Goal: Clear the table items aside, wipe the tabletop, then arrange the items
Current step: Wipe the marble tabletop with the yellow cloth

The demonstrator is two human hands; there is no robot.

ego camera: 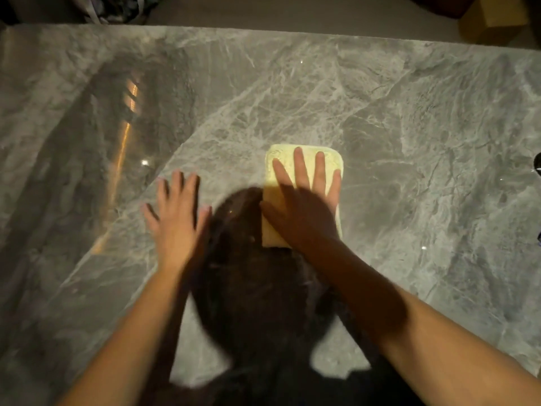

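A folded pale yellow cloth (282, 159) lies flat on the grey marble tabletop (292, 92), a little right of centre. My right hand (304, 200) presses flat on the cloth, fingers spread and pointing away from me, covering most of its lower part. My left hand (175, 218) rests palm-down on the bare marble to the left of the cloth, fingers apart, holding nothing. My head's dark shadow falls between the two forearms.
The table's far edge runs across the top of the view, with the floor beyond. A yellowish box (486, 22) stands past the far right corner. A dark object (537, 165) just shows at the right edge. Fabric (117, 7) lies beyond the far left.
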